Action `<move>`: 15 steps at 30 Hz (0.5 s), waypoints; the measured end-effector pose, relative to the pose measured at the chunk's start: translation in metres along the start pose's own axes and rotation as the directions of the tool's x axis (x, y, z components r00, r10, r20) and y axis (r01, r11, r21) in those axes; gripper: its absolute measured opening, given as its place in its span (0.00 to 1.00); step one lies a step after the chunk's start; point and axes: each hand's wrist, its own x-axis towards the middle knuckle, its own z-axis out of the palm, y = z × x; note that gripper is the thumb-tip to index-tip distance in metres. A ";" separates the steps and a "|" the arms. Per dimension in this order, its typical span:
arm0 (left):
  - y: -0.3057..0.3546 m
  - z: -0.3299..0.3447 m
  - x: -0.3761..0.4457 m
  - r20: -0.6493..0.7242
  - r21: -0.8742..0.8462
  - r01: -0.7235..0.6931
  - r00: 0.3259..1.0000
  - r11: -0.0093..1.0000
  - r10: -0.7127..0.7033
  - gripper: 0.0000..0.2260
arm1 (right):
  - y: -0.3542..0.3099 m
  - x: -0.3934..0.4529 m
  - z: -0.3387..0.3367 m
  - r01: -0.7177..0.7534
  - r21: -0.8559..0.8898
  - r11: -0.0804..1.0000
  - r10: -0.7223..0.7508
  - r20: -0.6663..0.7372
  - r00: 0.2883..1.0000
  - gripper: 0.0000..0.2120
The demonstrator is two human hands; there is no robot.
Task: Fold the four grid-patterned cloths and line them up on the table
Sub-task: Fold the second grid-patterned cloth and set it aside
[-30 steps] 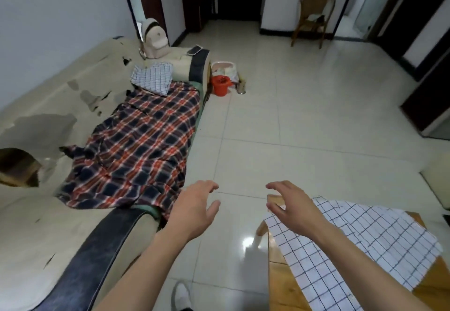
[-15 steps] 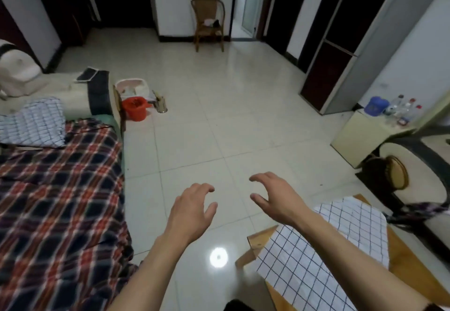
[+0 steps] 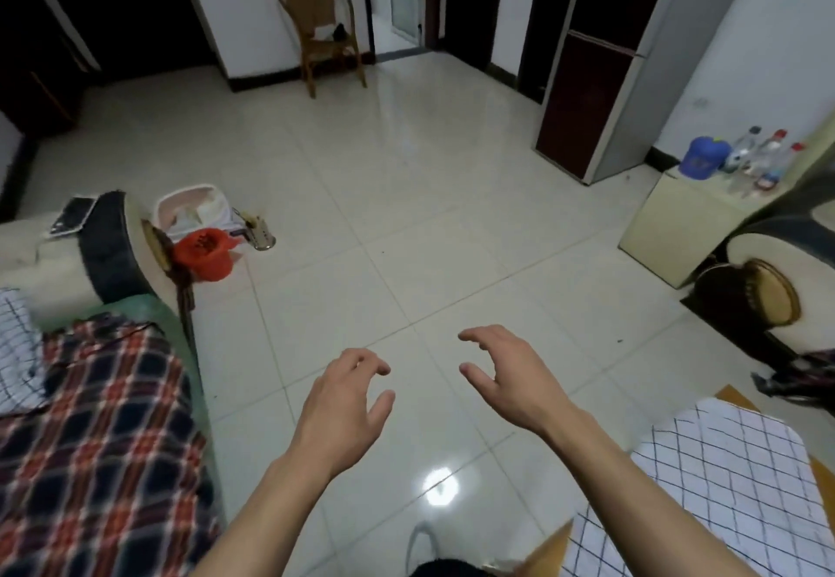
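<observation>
Tiled floor (image 3: 406, 215) below. Left hand (image 3: 343, 405) and right hand (image 3: 510, 377) hover loosely curled, holding nothing. Grid cloth (image 3: 723, 486) lies on table (image 3: 549, 547), right of the right hand.

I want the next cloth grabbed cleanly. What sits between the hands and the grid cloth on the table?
Nothing visible: the right hand and left hand hover empty over bare floor, the grid cloth lying uncovered on the table.

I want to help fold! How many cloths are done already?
None looks folded. One grid cloth lies spread on the wooden table; another sits on the sofa. Left hand and right hand hold nothing. All folding and lining up remains.
</observation>
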 end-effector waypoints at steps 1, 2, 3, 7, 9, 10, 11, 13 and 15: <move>0.004 -0.004 0.023 0.000 0.019 -0.035 0.999 0.999 0.035 0.11 | 0.003 0.014 -0.008 -0.009 -0.004 1.000 0.009 -0.022 1.000 0.19; 0.008 -0.006 0.044 0.001 0.028 -0.062 0.998 0.998 0.062 0.11 | 0.007 0.027 -0.016 -0.022 -0.012 1.000 0.021 -0.040 0.999 0.19; 0.013 -0.008 0.066 0.006 0.031 -0.083 0.997 0.996 0.083 0.11 | 0.012 0.037 -0.025 -0.040 -0.021 0.999 0.039 -0.054 0.998 0.20; 0.043 0.004 0.142 0.124 0.035 -0.208 0.971 0.977 0.203 0.13 | 0.042 0.060 -0.055 -0.156 -0.048 0.987 0.150 -0.125 0.981 0.21; 0.064 0.018 0.177 0.211 0.038 -0.303 0.934 0.952 0.289 0.14 | 0.063 0.063 -0.066 -0.248 -0.061 0.967 0.235 -0.170 0.957 0.22; 0.074 0.026 0.193 0.250 0.036 -0.354 0.909 0.934 0.335 0.15 | 0.074 0.062 -0.071 -0.296 -0.060 0.953 0.279 -0.202 0.939 0.23; 0.085 0.035 0.210 0.284 0.031 -0.406 0.880 0.913 0.382 0.16 | 0.085 0.060 -0.075 -0.347 -0.055 0.936 0.325 -0.240 0.915 0.24; 0.105 0.053 0.242 0.347 -0.001 -0.492 0.816 0.871 0.462 0.17 | 0.104 0.052 -0.081 -0.458 -0.040 0.888 0.428 -0.295 0.854 0.26; 0.126 0.070 0.270 0.396 -0.062 -0.568 0.740 0.821 0.543 0.17 | 0.118 0.044 -0.088 -0.564 -0.018 0.826 0.526 -0.337 0.781 0.28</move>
